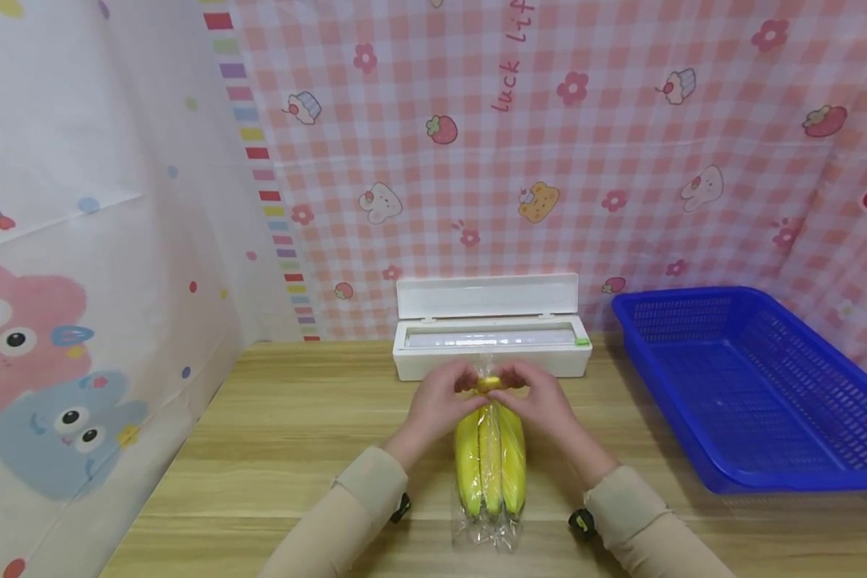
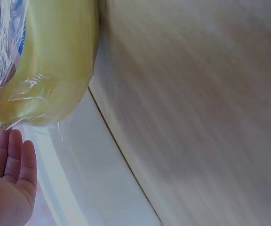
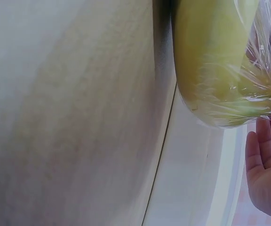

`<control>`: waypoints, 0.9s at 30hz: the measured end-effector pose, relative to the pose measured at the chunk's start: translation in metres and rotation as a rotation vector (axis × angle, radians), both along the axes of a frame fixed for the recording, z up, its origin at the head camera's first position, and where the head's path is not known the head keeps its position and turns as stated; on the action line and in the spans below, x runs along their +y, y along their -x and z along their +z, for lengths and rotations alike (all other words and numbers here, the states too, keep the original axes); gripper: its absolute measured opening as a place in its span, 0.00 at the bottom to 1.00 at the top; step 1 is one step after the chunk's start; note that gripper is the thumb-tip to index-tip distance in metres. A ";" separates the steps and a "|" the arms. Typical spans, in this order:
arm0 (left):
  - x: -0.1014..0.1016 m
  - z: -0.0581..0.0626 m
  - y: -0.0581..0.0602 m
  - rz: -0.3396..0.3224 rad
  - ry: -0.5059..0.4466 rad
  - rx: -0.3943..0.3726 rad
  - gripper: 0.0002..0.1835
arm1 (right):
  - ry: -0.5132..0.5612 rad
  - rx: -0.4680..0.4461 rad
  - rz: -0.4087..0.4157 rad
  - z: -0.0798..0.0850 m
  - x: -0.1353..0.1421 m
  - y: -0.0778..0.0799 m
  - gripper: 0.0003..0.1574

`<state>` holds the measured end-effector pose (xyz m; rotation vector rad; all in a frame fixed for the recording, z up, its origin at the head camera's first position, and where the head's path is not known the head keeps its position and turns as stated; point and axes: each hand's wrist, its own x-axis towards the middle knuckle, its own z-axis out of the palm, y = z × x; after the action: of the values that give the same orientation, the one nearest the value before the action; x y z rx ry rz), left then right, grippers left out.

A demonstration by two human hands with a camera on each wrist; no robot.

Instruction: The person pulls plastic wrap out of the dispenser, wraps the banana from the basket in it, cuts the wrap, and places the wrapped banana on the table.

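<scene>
A bunch of bananas point(image 1: 490, 457) lies on the table under clear plastic wrap point(image 1: 493, 536), stem end away from me. The loose wrap bunches up below the tips. At the stem, my left hand point(image 1: 442, 399) and right hand point(image 1: 538, 397) meet from either side, thumbs near each other, and pinch the wrapped stem end. In the left wrist view, the left hand's fingers point(image 2: 14, 155) curve beneath the wrapped stem. The right wrist view has the right hand's fingers point(image 3: 267, 141) at the same end, with film gathered in creases point(image 3: 262, 89).
Just behind the hands stands a white cling film dispenser point(image 1: 491, 365), its lid point(image 1: 487, 297) raised and a film roll inside. A blue plastic basket point(image 1: 665, 409) sits to the right. Patterned cloth point(image 1: 433, 177) hangs behind the wooden table point(image 1: 296, 417).
</scene>
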<state>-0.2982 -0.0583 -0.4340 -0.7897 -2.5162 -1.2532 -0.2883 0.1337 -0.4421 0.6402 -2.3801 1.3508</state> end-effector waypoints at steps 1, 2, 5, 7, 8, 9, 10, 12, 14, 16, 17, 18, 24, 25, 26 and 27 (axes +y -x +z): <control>0.000 0.000 0.000 -0.006 -0.003 0.001 0.12 | -0.007 0.013 0.000 -0.001 0.000 0.000 0.17; -0.001 0.000 -0.001 -0.010 -0.004 0.005 0.12 | -0.016 0.025 -0.002 -0.001 0.000 0.000 0.17; -0.001 0.001 -0.002 -0.013 -0.002 0.016 0.11 | -0.040 0.066 -0.006 -0.001 0.000 -0.001 0.18; -0.002 0.002 -0.003 -0.012 -0.002 0.021 0.11 | -0.054 0.097 -0.009 -0.001 0.000 -0.001 0.18; -0.002 0.003 -0.004 -0.011 -0.002 0.023 0.11 | -0.061 0.114 -0.011 -0.001 0.000 -0.002 0.19; -0.003 0.003 -0.004 -0.015 -0.007 0.024 0.10 | -0.067 0.136 -0.008 0.000 0.000 -0.003 0.19; -0.004 0.004 -0.005 -0.018 -0.008 0.029 0.10 | -0.074 0.157 -0.006 0.000 0.001 -0.004 0.19; -0.006 0.005 -0.007 -0.034 -0.014 0.039 0.11 | -0.085 0.212 0.004 0.000 0.002 -0.005 0.19; -0.009 0.007 -0.010 -0.055 -0.014 0.068 0.11 | -0.099 0.286 0.018 0.000 0.003 -0.006 0.20; -0.014 0.008 -0.013 -0.075 -0.011 0.108 0.12 | -0.110 0.371 0.032 0.001 0.004 -0.006 0.20; -0.017 0.009 -0.015 -0.082 -0.011 0.135 0.12 | -0.115 0.417 0.041 0.001 0.005 -0.006 0.20; -0.020 0.009 -0.016 -0.083 -0.008 0.164 0.13 | -0.121 0.463 0.048 0.002 0.005 -0.007 0.21; -0.040 0.010 -0.021 -0.048 -0.042 0.328 0.16 | -0.149 0.649 0.094 0.002 0.010 -0.010 0.18; -0.042 0.010 -0.021 -0.046 -0.052 0.358 0.16 | -0.150 0.664 0.101 0.002 0.011 -0.011 0.15; -0.045 0.010 -0.020 -0.048 -0.060 0.390 0.16 | -0.150 0.679 0.107 0.003 0.012 -0.012 0.12; -0.046 0.011 -0.020 -0.058 -0.063 0.428 0.16 | -0.149 0.688 0.112 0.003 0.012 -0.013 0.10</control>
<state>-0.2781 -0.1045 -0.4229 -0.9997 -2.1161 -1.0414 -0.2757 0.1462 -0.4392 1.0855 -1.9020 0.8040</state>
